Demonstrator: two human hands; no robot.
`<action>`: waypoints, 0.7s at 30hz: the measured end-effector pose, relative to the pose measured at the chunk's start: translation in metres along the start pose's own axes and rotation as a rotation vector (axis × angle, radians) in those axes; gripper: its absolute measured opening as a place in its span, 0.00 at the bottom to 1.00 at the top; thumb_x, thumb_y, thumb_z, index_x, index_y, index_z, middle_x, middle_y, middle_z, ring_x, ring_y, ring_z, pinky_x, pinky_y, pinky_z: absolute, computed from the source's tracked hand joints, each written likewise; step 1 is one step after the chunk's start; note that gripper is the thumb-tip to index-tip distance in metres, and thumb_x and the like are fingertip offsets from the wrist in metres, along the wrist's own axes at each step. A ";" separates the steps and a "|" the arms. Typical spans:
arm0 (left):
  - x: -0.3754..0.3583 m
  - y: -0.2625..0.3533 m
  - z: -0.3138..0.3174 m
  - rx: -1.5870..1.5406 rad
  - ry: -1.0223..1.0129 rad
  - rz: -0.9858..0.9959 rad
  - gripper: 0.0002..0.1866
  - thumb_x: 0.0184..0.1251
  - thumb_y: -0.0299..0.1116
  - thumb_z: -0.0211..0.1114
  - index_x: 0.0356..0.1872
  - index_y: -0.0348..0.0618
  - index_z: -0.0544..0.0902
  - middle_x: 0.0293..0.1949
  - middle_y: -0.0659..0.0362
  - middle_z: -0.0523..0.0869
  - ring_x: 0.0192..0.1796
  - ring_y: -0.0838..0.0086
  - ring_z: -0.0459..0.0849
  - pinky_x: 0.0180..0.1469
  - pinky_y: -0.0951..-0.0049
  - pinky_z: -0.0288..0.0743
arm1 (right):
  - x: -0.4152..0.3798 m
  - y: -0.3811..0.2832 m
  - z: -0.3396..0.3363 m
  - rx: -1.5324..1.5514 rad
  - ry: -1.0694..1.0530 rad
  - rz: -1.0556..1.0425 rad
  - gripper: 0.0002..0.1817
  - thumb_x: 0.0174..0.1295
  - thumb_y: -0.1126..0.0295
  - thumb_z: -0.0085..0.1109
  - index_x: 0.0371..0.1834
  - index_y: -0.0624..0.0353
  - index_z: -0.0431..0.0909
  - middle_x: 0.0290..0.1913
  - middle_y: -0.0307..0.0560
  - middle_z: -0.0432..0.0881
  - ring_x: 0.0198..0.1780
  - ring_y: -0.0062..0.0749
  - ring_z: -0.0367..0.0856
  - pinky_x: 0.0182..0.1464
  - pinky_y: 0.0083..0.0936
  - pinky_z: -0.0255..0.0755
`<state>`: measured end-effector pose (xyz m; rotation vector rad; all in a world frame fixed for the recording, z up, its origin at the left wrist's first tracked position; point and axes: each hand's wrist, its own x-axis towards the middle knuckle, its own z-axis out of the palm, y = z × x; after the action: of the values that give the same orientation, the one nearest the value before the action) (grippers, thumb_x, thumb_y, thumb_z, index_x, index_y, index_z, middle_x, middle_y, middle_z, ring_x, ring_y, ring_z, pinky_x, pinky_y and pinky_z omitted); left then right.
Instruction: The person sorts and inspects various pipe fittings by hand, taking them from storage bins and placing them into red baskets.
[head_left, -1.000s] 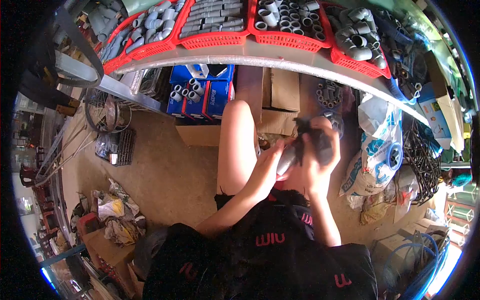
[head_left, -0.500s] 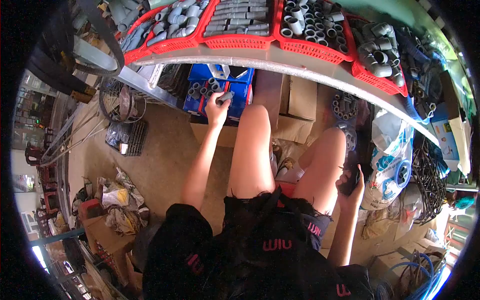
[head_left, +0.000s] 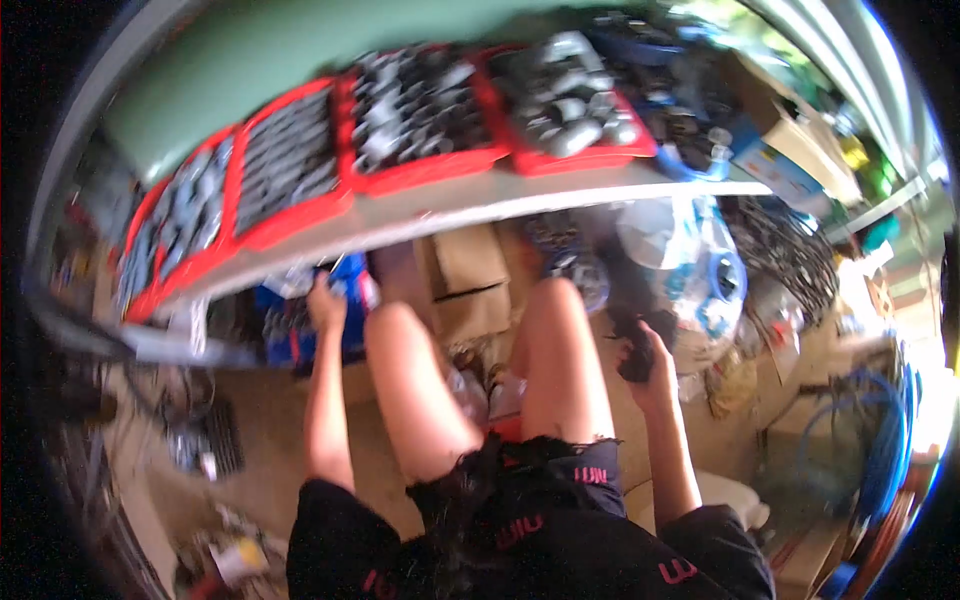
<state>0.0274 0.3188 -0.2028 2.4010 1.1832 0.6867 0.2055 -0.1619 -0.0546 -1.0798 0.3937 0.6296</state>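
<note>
My left hand [head_left: 328, 305] is at the blue box [head_left: 352, 275] under the shelf, over several grey pipe fittings [head_left: 285, 322]. Blur smears its fingers, so whether a fitting is between them does not show. Out to the right of my knees, my right hand [head_left: 655, 368] is closed around a soft-looking black thing [head_left: 638, 345], whose kind I cannot make out.
Red baskets [head_left: 425, 172] of grey pipe fittings line the shelf [head_left: 400, 222] above my knees. Below stand a cardboard box [head_left: 468, 265] and a plastic sack [head_left: 690, 290]. Coiled blue hose [head_left: 885, 440] lies at right, a black crate [head_left: 225, 440] at left.
The view has swung right and blurred, so the baskets and box sit further left. The grey fitting seen in my left hand is no longer distinct. My right hand keeps the black thing.
</note>
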 end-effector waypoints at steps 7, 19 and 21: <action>-0.059 0.062 -0.042 -0.007 0.055 0.007 0.30 0.51 0.30 0.65 0.55 0.35 0.63 0.51 0.41 0.68 0.54 0.49 0.70 0.55 0.59 0.65 | 0.037 -0.118 0.014 -0.243 0.069 -0.549 0.18 0.51 0.62 0.62 0.41 0.62 0.76 0.28 0.44 0.78 0.26 0.28 0.77 0.30 0.22 0.72; -0.142 0.133 -0.050 0.055 -0.176 0.090 0.37 0.48 0.41 0.66 0.59 0.45 0.60 0.60 0.40 0.60 0.61 0.46 0.60 0.58 0.47 0.56 | 0.164 -0.264 0.055 -1.407 0.700 -1.013 0.31 0.38 0.47 0.65 0.38 0.63 0.80 0.37 0.62 0.81 0.41 0.51 0.80 0.44 0.37 0.74; -0.140 0.131 -0.051 0.036 -0.175 0.084 0.36 0.48 0.41 0.67 0.58 0.44 0.60 0.60 0.41 0.60 0.61 0.46 0.60 0.58 0.47 0.56 | 0.169 -0.266 0.054 -1.435 0.674 -1.064 0.32 0.37 0.46 0.66 0.39 0.63 0.79 0.37 0.62 0.81 0.41 0.52 0.80 0.44 0.37 0.74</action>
<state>0.0062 0.1359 -0.1286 2.4944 1.0365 0.4718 0.5068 -0.1516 0.0532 -2.5969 -0.2027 -0.6152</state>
